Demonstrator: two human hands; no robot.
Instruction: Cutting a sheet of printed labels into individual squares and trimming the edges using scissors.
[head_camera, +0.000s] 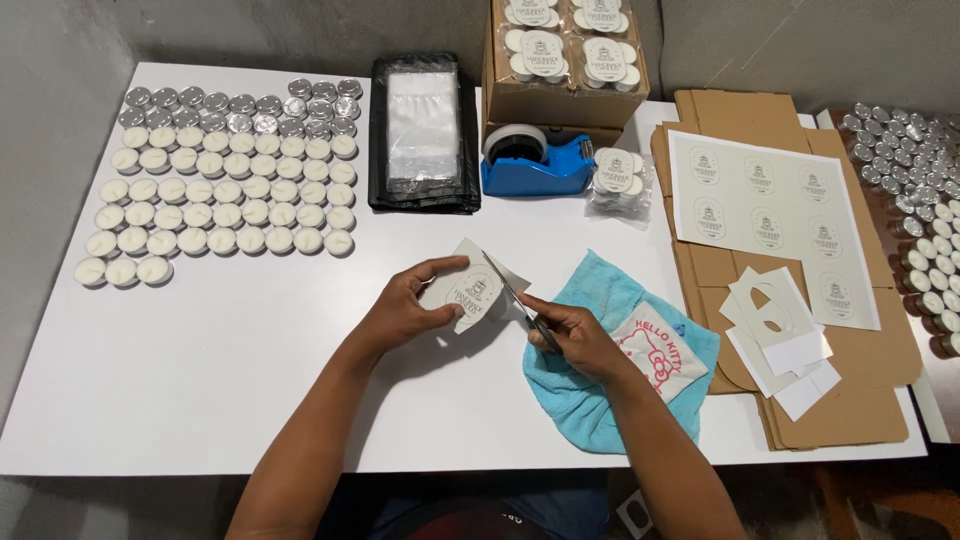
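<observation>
— Paper first: what is that pale piece in the middle of the white table (200, 380)?

— A label cut-out (472, 292), a printed oval on a bit of backing sheet. The left hand (410, 305) pinches it, thumb under and fingers curled over the top edge, holding it just above the tabletop.

— And the other hand?

— The right hand (572, 335) is closed around the handles of a pair of scissors (522, 305). The blades point up and left, and they meet the right edge of the cut-out. Whether the blades are parted I cannot tell; they are too thin to read.

— What lies close by?

— A blue towel (590, 385) sits right under the right hand and wrist, with a small printed pouch (660, 355) on it. Just right of that, flattened brown cardboard (860, 400) carries a sheet of labels (770, 225) and a heap of paper offcuts (780, 335).

— Anything behind the hands?

— A blue tape dispenser (535, 165), a black stack of clear bags (423, 130) beside it, an open carton of packed candles (565, 60), and one small wrapped pack (618, 180) next to the dispenser. All stand well apart from the hands.

— And the sides?

— Rows of white tealights (225, 205) fill the far left, with silvery cups at the back row. More tealights (920, 190) crowd the right edge. Nothing lies between the hands and the cut-out.
</observation>
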